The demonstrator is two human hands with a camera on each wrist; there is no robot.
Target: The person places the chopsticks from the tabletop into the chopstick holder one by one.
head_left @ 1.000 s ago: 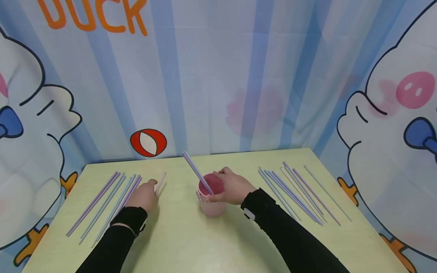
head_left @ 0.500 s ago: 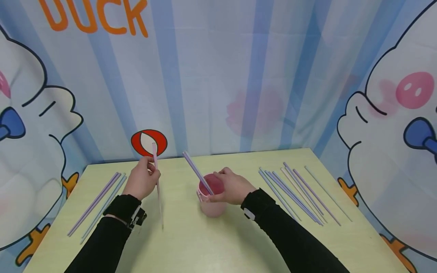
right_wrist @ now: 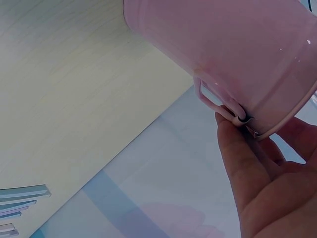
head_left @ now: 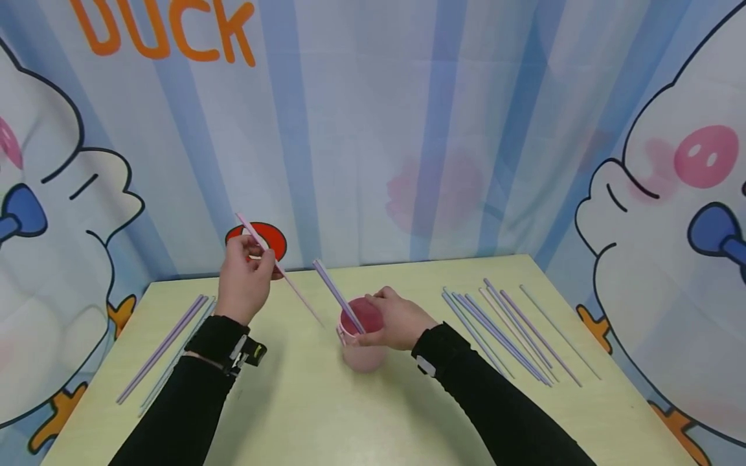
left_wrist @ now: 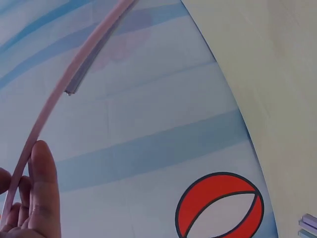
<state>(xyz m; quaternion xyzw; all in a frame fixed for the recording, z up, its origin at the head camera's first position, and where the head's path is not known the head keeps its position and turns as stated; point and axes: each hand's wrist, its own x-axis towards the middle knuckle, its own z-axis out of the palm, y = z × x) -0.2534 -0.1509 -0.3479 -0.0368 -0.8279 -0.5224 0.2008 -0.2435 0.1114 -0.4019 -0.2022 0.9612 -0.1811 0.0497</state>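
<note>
My left hand pinches a pink chopstick above the table. Its thin end slants down to the right toward the pink cup, apart from the rim as far as the head view shows. In the left wrist view, the thumb and fingers hold the pink chopstick near one end. Purple chopsticks lean out of the cup to the left. My right hand grips the cup's rim. Up close, the right wrist view shows fingers beside a side handle; the cup's inner bottom is hidden.
Purple chopsticks and blue chopsticks lie at the left, partly covered by the left arm. Several blue, purple and pink chopsticks are spread at the right of the pale table. A printed curtain hangs behind.
My left hand has lifted the pink chopstick off the table, raised it and tilted its lower end rightward toward the cup. My right hand and the cup have stayed in place.
</note>
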